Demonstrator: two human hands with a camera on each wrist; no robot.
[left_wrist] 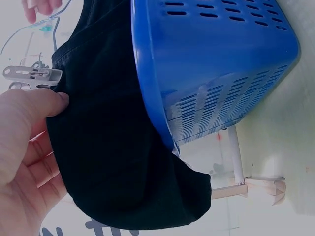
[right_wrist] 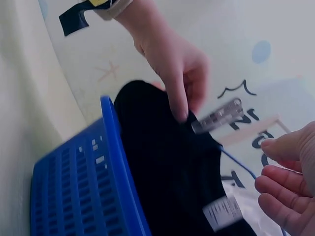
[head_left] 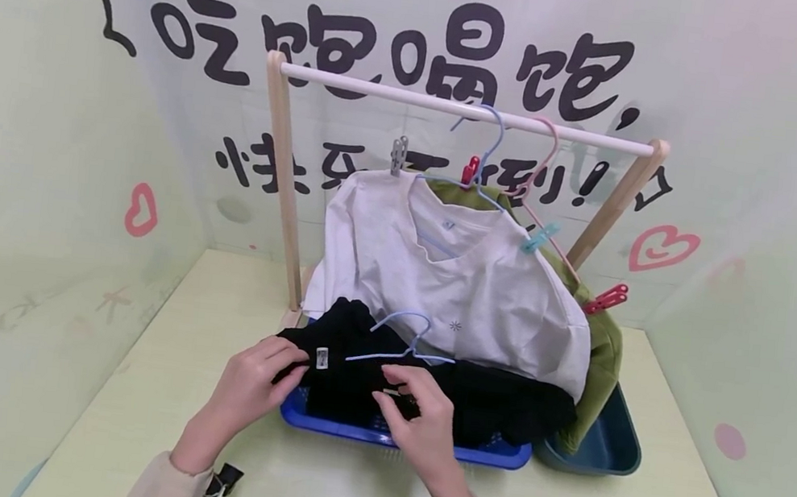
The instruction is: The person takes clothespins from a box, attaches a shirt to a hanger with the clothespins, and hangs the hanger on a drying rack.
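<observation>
A black garment [head_left: 499, 401] lies over a blue basket [head_left: 332, 426], with a blue hanger [head_left: 411, 353] at its neck. My left hand [head_left: 255, 375] pinches the garment's edge at the left shoulder, thumb on the near side. Right beside those fingertips a grey clothespin [right_wrist: 219, 116] is clipped to the cloth. My right hand [head_left: 423, 415] hovers over the neck area with thumb and fingers apart, holding nothing. In the right wrist view, its fingers [right_wrist: 283, 189] are close to the hanger's wire. A white label [right_wrist: 222, 213] shows inside the garment's neck.
Behind the basket stands a rack with a white rail [head_left: 386, 89] and wooden posts. On it hang a white shirt [head_left: 385, 239] and a green garment [head_left: 601, 359], with several clothespins on them. A dark teal bin [head_left: 615, 441] stands at the right.
</observation>
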